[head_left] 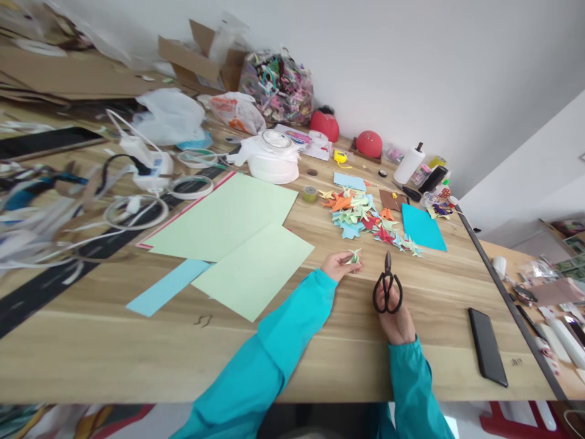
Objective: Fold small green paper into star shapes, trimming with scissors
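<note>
My left hand point(339, 265) rests on the wooden table point(137, 347) and pinches a small pale green folded paper figure point(354, 256). My right hand point(397, 317) grips the black scissors point(387, 286) by the handles, blades shut and pointing away from me. Just beyond both hands lies a pile of several colourful folded paper figures point(361, 216). Both arms wear teal sleeves.
Large pale green sheets point(228, 219) and a light blue strip point(167, 286) lie to the left. A teal sheet point(423, 227) sits right of the pile, a black phone point(487, 346) at right. A white kettle point(274, 157), tape rolls, plastic bags and cardboard crowd the back.
</note>
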